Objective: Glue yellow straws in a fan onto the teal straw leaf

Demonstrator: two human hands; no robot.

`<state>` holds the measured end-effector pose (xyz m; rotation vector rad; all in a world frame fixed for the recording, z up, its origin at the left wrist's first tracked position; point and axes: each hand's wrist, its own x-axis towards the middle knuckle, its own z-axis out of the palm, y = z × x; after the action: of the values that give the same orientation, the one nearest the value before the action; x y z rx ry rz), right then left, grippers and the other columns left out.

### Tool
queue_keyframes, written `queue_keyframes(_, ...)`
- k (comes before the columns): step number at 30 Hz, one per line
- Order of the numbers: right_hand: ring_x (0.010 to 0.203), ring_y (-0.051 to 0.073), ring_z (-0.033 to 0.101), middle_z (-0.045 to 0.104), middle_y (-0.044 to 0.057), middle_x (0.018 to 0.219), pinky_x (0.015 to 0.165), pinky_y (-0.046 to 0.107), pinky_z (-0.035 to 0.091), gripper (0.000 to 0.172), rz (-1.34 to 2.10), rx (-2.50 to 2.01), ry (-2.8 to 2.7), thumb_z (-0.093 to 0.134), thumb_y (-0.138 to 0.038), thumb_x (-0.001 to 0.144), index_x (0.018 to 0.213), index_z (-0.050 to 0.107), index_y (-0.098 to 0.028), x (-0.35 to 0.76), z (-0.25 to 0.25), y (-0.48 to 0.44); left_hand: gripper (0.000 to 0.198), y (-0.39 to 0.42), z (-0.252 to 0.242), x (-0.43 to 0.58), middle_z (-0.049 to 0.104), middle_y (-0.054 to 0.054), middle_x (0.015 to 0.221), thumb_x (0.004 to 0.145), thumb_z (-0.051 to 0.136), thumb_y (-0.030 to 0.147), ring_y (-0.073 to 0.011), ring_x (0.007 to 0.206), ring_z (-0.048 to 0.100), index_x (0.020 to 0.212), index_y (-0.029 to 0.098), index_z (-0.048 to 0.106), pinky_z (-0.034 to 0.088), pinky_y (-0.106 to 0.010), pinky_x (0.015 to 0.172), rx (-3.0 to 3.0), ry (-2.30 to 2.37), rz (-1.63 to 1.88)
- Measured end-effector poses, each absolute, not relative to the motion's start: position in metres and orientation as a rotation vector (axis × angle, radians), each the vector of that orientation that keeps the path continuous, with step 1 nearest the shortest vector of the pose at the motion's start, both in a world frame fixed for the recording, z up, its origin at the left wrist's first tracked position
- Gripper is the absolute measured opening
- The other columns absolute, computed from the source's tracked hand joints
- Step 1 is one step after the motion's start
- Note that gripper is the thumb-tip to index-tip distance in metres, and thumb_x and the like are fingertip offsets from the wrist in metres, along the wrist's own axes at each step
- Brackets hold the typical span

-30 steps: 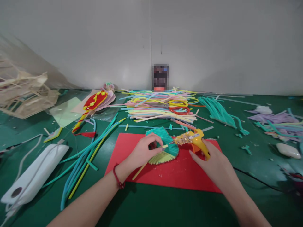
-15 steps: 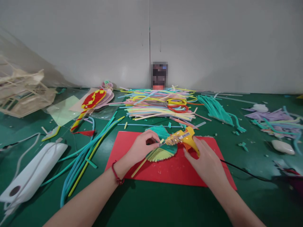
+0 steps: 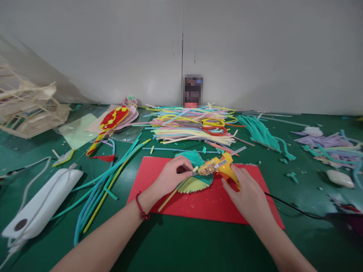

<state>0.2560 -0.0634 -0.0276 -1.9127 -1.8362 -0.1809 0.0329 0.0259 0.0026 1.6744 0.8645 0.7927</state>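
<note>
My right hand (image 3: 248,189) is closed around the handle of a yellow hot glue gun (image 3: 225,166), whose nozzle points left. A clear glue stick (image 3: 238,151) pokes out of its back end. Between the fingertips of my left hand (image 3: 176,173) is a short pale-yellow piece of stick (image 3: 195,169), right at the nozzle. Beneath both hands lies a round fan-like piece (image 3: 193,186), teal on top and yellow-green below, with a thin stick at its lower left. It rests on a red board (image 3: 204,209); the glue gun hides part of it.
Behind the board lies a heap of coloured fuzzy sticks (image 3: 170,134) with red and yellow scissors (image 3: 214,130). A white power strip (image 3: 42,204) and loose teal and blue sticks (image 3: 93,202) are at left. The black cord (image 3: 292,207) trails right. A phone (image 3: 193,90) leans on the wall.
The whole view has shifted slightly to the right. Both hands, the glue gun and the small yellow piece keep nearly the same positions relative to each other.
</note>
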Motion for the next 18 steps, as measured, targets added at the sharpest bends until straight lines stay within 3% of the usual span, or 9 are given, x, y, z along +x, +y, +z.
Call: queue_keyframes(18,0.084,0.028,0.062,0.065,0.016,0.098,0.065,0.039,0.051,0.045,-0.153,-1.905,-1.832,0.042,-0.040,0.090,0.121,0.054,-0.010,0.2549,-0.0279,-0.0644,0.008,0.0260,0.0029,0.0332,0.058,-0.001,0.083,0.076,0.062,0.016,-0.0140,0.077,0.057,0.070,0.018,0.057,0.046,-0.027,0.068,1.694,0.876,0.777)
